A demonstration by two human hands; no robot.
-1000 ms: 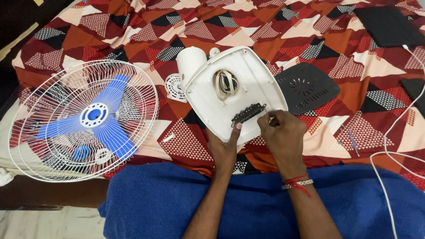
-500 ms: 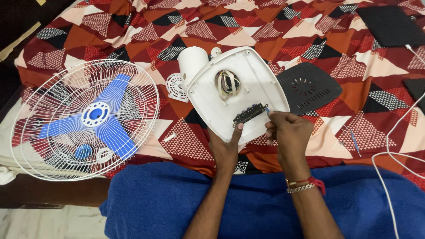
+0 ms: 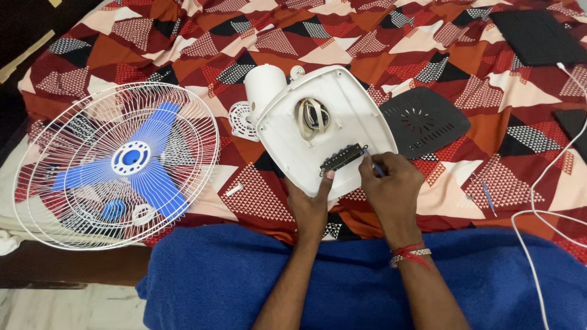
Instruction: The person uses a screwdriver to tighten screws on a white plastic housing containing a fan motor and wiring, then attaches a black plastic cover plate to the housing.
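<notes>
A white fan base [image 3: 342, 116] lies tilted, underside up, on a patterned bedsheet, with wires showing in its round opening [image 3: 313, 115]. A small dark switch block [image 3: 342, 159] sits on its lower part. My left hand [image 3: 312, 201] grips the base's lower edge, thumb just below the switch block. My right hand [image 3: 391, 189] holds a thin blue-handled tool [image 3: 374, 167] with its tip at the right end of the block. A red thread and a bracelet circle my right wrist.
A white fan cage with blue blades [image 3: 119, 165] lies at the left. A white motor housing [image 3: 263, 88] stands behind the base. A black vented cover plate [image 3: 425, 122] lies to the right. A white cable [image 3: 538, 201] runs along the right. A blue towel [image 3: 220, 275] covers the foreground.
My right hand has dropped slightly and turned, keeping the tool at the switch block. The left hand still grips the base's edge. The view has shifted a little.
</notes>
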